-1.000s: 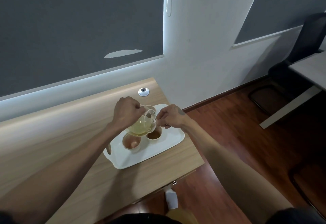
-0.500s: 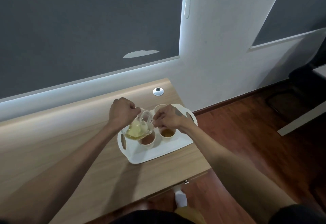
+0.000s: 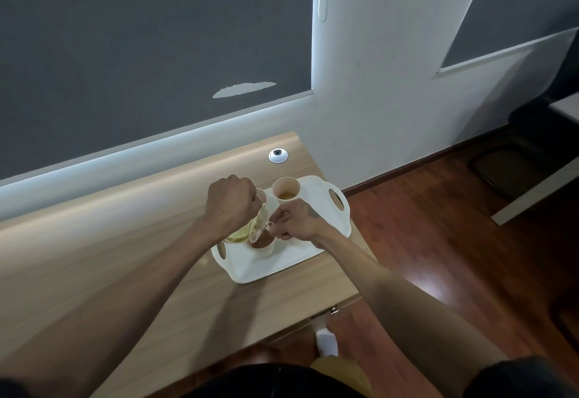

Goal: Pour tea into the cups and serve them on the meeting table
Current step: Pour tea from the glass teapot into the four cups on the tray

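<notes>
A white tray (image 3: 313, 259) with cut-out handles lies near the right end of the wooden table (image 3: 94, 272). My left hand (image 3: 230, 203) grips a glass teapot (image 3: 250, 229) of yellow-green tea, tipped to the right over a cream cup (image 3: 264, 244) at the tray's front. My right hand (image 3: 297, 220) pinches the teapot's lid at its mouth and hides whatever lies beneath it. A second cup (image 3: 285, 192) with amber tea stands at the tray's back. Another cup rim (image 3: 262, 194) peeks out behind my left hand.
A round white cable grommet (image 3: 278, 156) sits in the table behind the tray. The table's right edge drops to a dark wooden floor (image 3: 438, 241). A black office chair (image 3: 532, 134) and part of a pale desk stand at the far right.
The view has shifted, so the tray sits further right and the back cup shows fully. The teapot stays tipped over the front cup, with both hands still on it.
</notes>
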Available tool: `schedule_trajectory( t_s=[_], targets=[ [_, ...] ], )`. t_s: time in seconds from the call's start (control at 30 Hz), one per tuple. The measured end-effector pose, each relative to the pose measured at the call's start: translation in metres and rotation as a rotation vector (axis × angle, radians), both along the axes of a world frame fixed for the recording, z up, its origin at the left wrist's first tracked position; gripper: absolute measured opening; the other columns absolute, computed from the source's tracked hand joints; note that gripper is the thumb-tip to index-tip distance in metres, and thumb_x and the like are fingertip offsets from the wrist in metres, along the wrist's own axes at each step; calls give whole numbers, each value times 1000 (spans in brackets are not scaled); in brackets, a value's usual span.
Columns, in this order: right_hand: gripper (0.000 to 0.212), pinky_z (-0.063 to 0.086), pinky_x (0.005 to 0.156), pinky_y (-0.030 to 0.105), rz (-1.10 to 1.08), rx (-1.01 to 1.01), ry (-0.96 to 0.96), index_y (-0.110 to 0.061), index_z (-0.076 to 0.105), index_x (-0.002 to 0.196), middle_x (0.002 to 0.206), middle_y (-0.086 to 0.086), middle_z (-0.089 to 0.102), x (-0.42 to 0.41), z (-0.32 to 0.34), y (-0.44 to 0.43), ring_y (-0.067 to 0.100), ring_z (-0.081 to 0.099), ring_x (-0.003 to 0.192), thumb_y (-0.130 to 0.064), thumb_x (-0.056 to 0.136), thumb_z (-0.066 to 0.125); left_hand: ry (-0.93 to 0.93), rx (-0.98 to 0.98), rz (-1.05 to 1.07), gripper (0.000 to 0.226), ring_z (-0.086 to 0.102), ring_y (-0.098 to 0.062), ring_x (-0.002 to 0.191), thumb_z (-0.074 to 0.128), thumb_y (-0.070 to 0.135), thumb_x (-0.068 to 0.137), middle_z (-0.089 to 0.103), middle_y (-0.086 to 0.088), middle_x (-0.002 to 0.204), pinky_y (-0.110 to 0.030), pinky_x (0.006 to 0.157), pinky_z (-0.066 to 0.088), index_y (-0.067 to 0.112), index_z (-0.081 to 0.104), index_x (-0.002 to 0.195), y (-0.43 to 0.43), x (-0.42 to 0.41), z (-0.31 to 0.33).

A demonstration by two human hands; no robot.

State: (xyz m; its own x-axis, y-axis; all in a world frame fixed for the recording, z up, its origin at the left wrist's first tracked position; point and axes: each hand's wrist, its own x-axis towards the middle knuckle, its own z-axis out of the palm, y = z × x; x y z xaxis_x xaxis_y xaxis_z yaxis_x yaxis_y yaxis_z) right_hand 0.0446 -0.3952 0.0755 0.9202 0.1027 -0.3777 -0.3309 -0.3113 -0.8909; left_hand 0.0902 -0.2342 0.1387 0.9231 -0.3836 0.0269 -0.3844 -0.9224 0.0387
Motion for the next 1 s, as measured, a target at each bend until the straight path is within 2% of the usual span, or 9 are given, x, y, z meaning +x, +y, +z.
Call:
schedule_trajectory(
  t_s=[0.1,0.23,0.33,0.4,0.5,0.6,0.73,0.87,1.0],
  targets=[
    [17,53,62,19,-14,4,-15,0,71,96,86,21,75,-2,-2,0,12,65,64,-7,81,77,-29,40,-27,44,40,-34,53,59,19,78,30,-3,46,-31,52,25,16,31,45,-3,-4,3],
    [15,54,64,22,-17,13,-32,0,70,94,77,18,73,-2,-4,0,11,64,61,-7,82,76,-52,68,-66,46,41,-34,56,58,20,83,28,-2,47,-32,55,25,18,29,47,-5,-8,7],
    [16,60,71,29,-18,12,-46,-1,71,94,79,20,74,-1,-4,0,14,65,63,-8,81,77,-72,98,-93,48,41,-33,56,57,20,84,28,-5,48,-32,56,25,19,26,47,-6,-9,11],
    [16,60,76,34,-18,21,-54,-1,71,95,82,24,74,0,-4,1,16,65,65,-6,81,76,-90,102,-116,49,40,-35,55,57,18,83,37,-13,51,-31,55,23,19,23,48,-7,-9,14],
    [16,59,78,36,-22,36,-53,1,71,95,82,26,72,-1,-3,2,17,62,65,-3,80,75,-119,131,-142,49,45,-38,55,56,18,84,44,-14,56,-31,56,23,18,23,48,-7,-9,17],
    [18,58,78,38,-27,41,-51,2,71,95,79,27,71,0,-3,2,19,61,66,1,78,74,-134,172,-159,47,44,-34,58,54,19,87,34,-10,50,-31,58,26,17,25,49,-9,-10,20],
    [19,57,87,50,-28,39,-61,-1,71,93,89,33,69,1,-3,1,22,61,70,2,74,72,-157,201,-193,47,39,-32,54,56,16,84,27,-2,48,-33,58,26,18,25,48,-11,-10,21],
    [19,57,87,50,-26,61,-64,-1,71,94,90,32,70,-1,-3,-1,24,63,72,0,75,76,-151,217,-215,48,38,-32,53,56,15,83,23,-1,46,-32,58,26,19,24,47,-14,-11,22],
    [19,58,87,47,-24,77,-59,-2,71,95,91,29,71,-2,-3,-5,23,65,74,-2,78,77,-156,181,-229,58,30,-27,44,65,8,73,12,3,44,-30,54,21,21,15,45,-16,-16,25]
  ],
)
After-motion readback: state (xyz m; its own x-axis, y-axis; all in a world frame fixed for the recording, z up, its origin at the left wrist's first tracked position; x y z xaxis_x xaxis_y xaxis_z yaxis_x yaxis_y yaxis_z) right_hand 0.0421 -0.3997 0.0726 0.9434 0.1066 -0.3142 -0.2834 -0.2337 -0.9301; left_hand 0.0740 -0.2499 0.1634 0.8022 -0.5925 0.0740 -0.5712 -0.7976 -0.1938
